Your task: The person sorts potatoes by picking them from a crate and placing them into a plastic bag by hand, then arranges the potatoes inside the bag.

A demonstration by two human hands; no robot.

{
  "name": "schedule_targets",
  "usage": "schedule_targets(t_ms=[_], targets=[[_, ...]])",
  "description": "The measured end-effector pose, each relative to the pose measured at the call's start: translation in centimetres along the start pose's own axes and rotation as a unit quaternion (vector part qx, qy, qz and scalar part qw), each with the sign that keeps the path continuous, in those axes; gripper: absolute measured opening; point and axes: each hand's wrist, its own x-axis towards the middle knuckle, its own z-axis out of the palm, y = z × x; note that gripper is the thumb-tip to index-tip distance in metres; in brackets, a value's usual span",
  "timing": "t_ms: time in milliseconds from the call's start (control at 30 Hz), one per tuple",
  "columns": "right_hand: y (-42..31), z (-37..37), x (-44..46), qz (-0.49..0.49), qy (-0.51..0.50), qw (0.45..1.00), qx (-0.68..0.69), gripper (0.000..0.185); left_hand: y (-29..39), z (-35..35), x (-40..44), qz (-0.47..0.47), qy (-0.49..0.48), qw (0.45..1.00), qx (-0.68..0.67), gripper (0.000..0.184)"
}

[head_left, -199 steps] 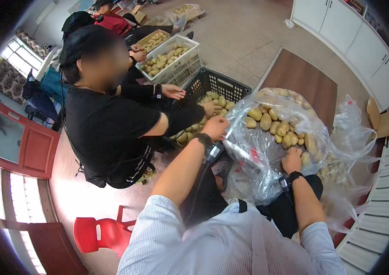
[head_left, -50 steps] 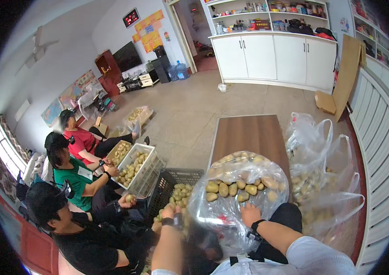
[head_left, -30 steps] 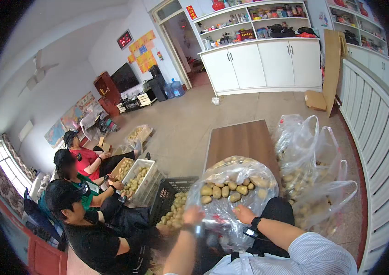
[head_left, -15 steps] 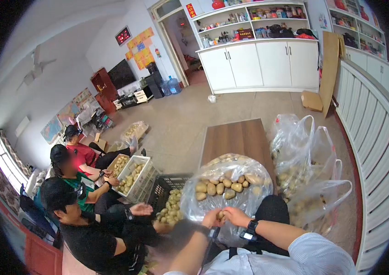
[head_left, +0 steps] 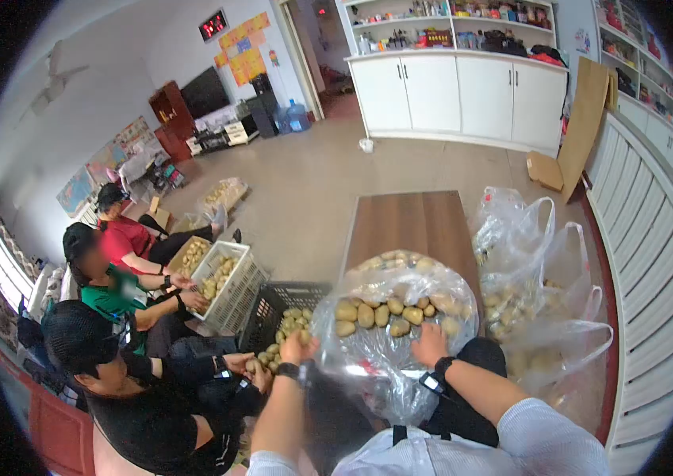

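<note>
My left hand is over the near right side of a black crate of potatoes, its fingers curled round something small that I cannot make out. My right hand lies on the near part of a clear plastic bag, fingers spread and pointing down, just below a row of potatoes. The bag is open toward me, with its rim folded round and more potatoes showing through the far side.
A person in black handles a potato at the crate, close to my left hand. Beyond sit two more people beside a white crate. A brown board lies behind the bag; tied-handle bags of potatoes stand on the right.
My hands were together at the bag's near edge and have parted: the left went left to the crate, the right onto the bag. The person in black has brought both hands together.
</note>
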Motion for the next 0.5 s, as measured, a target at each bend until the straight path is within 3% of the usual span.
schedule_targets(t_ms=[33,67,200,267,300,367,400,433,467,500], targets=[[0.0,0.0,0.2,0.017,0.012,1.0,-0.012,0.054,1.1,1.7,-2.3,0.035,0.067,0.997,0.034,0.028],[-0.2,-0.1,0.3,0.033,0.014,0.999,-0.02,0.055,2.3,0.3,-2.2,0.04,0.054,0.982,0.175,0.028],[1.0,0.4,1.5,0.074,0.012,0.997,-0.032,0.055,4.0,-1.2,-4.1,0.117,0.093,0.942,0.3,0.018],[0.6,0.5,1.8,0.074,0.066,0.994,-0.044,0.051,3.8,-3.7,-1.6,0.028,0.174,0.98,0.096,0.026],[0.6,0.7,1.7,0.061,0.108,0.991,-0.059,0.048,2.8,-8.8,2.3,0.107,0.164,0.968,0.155,0.026],[0.9,0.6,2.3,0.07,0.09,0.991,-0.064,0.05,3.4,-10.1,2.6,0.025,0.192,0.977,0.086,0.024],[0.8,0.6,2.6,0.077,0.082,0.992,-0.062,0.053,3.1,-10.7,1.5,0.188,0.167,0.861,0.442,0.024],[0.8,0.6,3.0,0.071,0.069,0.993,-0.064,0.053,3.0,-8.2,-0.2,0.128,0.206,0.933,0.267,0.026],[1.0,0.5,3.2,0.078,0.076,0.992,-0.064,0.053,2.9,-5.4,-2.1,0.09,0.265,0.957,0.07,0.029],[1.2,0.4,3.3,0.086,0.084,0.991,-0.065,0.054,3.5,-5.6,-2.4,0.049,0.276,0.947,0.157,0.031]])
